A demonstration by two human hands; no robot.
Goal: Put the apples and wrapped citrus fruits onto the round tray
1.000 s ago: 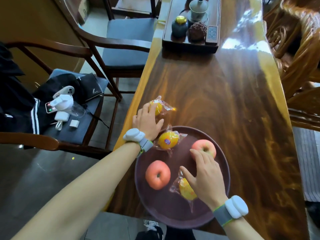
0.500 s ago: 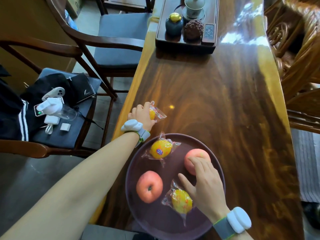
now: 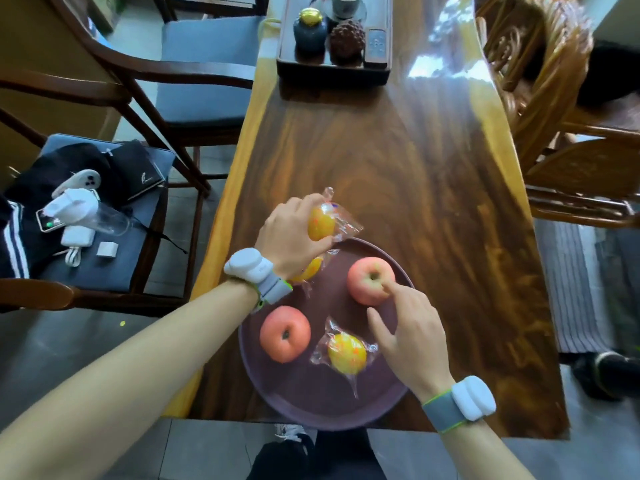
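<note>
On the wooden table (image 3: 398,161), the left hand (image 3: 287,233) grips a wrapped citrus (image 3: 322,221) over the tray's (image 3: 311,407) far rim, while the right hand (image 3: 412,334), loosely spread, touches one fingertip to an apple (image 3: 367,278) on the tray.

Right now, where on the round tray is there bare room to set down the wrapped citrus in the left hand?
The near tray floor, below the near apple and the wrapped citrus, is bare. So is the far rim strip between the held citrus in the left hand and the far apple. The middle is crowded; the right hand touches the far apple.
</note>
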